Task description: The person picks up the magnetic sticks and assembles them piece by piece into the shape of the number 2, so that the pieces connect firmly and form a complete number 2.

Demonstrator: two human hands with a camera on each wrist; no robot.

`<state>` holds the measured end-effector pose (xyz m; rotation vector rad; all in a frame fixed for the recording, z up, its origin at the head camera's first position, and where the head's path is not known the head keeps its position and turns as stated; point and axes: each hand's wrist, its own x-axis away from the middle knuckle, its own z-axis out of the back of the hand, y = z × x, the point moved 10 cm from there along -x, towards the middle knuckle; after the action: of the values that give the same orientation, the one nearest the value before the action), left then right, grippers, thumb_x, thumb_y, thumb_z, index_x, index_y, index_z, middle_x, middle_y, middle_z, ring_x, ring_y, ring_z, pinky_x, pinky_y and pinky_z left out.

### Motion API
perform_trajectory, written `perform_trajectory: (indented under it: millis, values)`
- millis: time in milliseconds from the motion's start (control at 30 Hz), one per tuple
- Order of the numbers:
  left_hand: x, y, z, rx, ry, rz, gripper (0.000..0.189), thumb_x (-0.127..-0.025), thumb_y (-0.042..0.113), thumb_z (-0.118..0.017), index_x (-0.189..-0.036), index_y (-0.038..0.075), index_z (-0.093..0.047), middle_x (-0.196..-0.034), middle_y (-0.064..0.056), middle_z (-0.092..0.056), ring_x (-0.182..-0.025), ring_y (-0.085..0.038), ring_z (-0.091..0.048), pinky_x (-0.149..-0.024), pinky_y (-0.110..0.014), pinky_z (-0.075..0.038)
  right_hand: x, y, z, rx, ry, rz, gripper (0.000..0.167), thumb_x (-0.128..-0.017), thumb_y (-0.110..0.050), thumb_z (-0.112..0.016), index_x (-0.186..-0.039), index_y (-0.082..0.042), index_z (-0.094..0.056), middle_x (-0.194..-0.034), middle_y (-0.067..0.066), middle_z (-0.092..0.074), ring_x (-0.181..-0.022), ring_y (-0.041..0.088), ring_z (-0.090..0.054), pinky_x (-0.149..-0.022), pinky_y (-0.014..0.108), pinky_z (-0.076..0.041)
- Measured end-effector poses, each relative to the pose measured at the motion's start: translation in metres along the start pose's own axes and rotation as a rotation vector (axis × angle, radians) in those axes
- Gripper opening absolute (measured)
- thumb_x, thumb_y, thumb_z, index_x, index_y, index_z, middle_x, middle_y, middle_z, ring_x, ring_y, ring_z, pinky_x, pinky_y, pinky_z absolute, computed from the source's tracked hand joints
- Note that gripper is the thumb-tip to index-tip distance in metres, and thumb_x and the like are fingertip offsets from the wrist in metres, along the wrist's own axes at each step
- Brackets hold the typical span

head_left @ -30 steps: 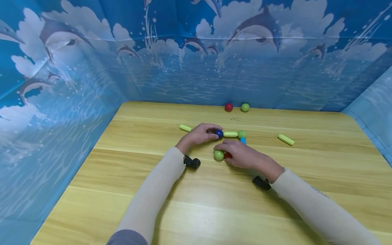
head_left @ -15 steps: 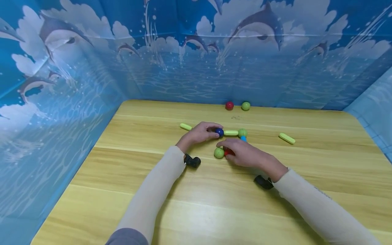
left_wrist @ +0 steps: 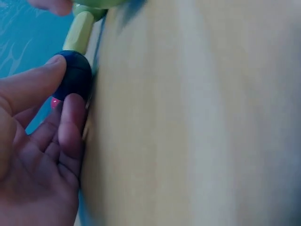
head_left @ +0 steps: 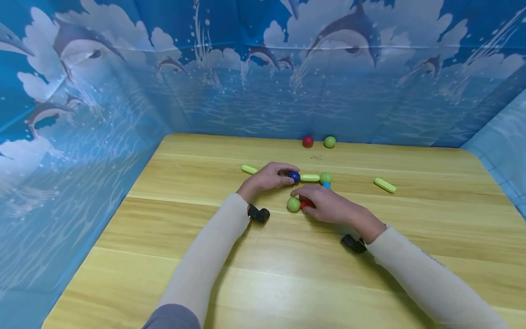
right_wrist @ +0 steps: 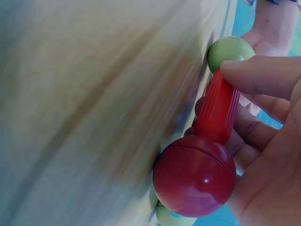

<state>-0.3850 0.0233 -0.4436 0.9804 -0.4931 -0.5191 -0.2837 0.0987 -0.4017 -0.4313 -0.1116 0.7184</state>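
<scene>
R grip (head_left: 326, 203) pinches the red rod (right_wrist: 217, 108), thumb tip up by the green end ball (head_left: 293, 204); L grip (head_left: 271, 177) holds the dark-blue ball (head_left: 294, 177) btwn thumb & fingers. Biggest first: blue dolphin sheet (head_left: 263, 105) behind the far edge, then the wood-grain tabletop (head_left: 263, 274), prob. slick enough for round bits to roll. Bent chain (head_left: 325, 177) sits nearer the far edge than the near one, about mid-width, both ends facing the left edge. Looks like hard plastic: stiff, light, not esp. fragile; weak spots are prob. the joints, so lift w/ both ends supported. Rods next: yellow chain rod (head_left: 310, 177) spans dark-blue ball to green corner ball; blue rod (head_left: 326, 185) heads from there twd the near edge & goes under R grip, so can't confirm its other end. Red rod's long ribs shd give good purchase; best hold is mid-length, thumb vs fingers. One loose yellow rod (head_left: 249, 169) lies left of L grip, another (head_left: 385, 185) twd the right edge; flat-sided, so less apt to roll. Balls last: red joint ball (right_wrist: 194, 176) on the red rod is glossy, likely slippery, so cup round its widest part. Loose red ball (head_left: 307, 141) & loose green ball (head_left: 329, 141) sit just inside the far edge.
</scene>
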Motion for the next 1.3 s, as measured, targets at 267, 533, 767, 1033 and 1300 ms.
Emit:
perform_trajectory:
  millis: [267, 533, 767, 1033, 1300]
  values:
    - [0.0, -0.003, 0.002, 0.003, 0.01, 0.004, 0.043, -0.101, 0.015, -0.057, -0.143, 0.017, -0.055, -0.135, -0.009, -0.059, -0.09, -0.017, -0.053, -0.069, -0.023, -0.045, -0.003, 0.002, -0.004, -0.003, -0.022, 0.004, 0.037, -0.093, -0.006, -0.065, -0.13, -0.007, -0.061, -0.12, 0.007, -0.067, -0.111, 0.022, -0.061, -0.094, 0.042, -0.052]
    - [0.0, -0.003, -0.003, -0.011, 0.01, -0.006, 0.044, -0.101, 0.018, -0.057, -0.145, 0.02, -0.053, -0.143, -0.008, -0.055, -0.095, -0.017, -0.055, -0.072, -0.023, -0.046, 0.003, 0.007, -0.003, -0.027, -0.028, -0.047, 0.041, -0.093, -0.01, -0.066, -0.133, -0.005, -0.058, -0.123, 0.009, -0.066, -0.114, 0.025, -0.061, -0.098, 0.046, -0.051]
    - [-0.001, -0.003, -0.001, -0.023, 0.049, 0.005, 0.043, -0.1, 0.019, -0.06, -0.143, 0.021, -0.056, -0.138, -0.009, -0.057, -0.092, -0.017, -0.053, -0.075, -0.023, -0.045, 0.025, 0.021, 0.025, -0.021, 0.043, -0.105, 0.044, -0.093, -0.011, -0.067, -0.135, -0.007, -0.058, -0.119, 0.011, -0.065, -0.109, 0.028, -0.059, -0.092, 0.049, -0.051]
    - [-0.001, -0.005, 0.003, 0.016, 0.06, 0.027, 0.044, -0.099, 0.016, -0.061, -0.142, 0.019, -0.056, -0.147, -0.009, -0.053, -0.109, -0.018, -0.056, -0.08, -0.024, -0.047, 0.056, 0.056, 0.033, -0.018, 0.047, -0.213, 0.047, -0.088, -0.017, -0.074, -0.131, -0.007, -0.061, -0.097, 0.007, -0.059, -0.082, 0.017, -0.055, -0.071, 0.032, -0.048]
    - [-0.005, -0.003, 0.004, 0.022, 0.071, 0.029, 0.044, -0.099, 0.013, -0.06, -0.143, 0.018, -0.055, -0.149, -0.01, -0.051, -0.128, -0.023, -0.055, -0.09, -0.027, -0.048, 0.054, 0.059, 0.023, -0.074, 0.017, -0.196, 0.042, -0.09, -0.013, -0.071, -0.13, -0.008, -0.061, -0.104, 0.005, -0.068, -0.086, 0.013, -0.062, -0.076, 0.034, -0.053]
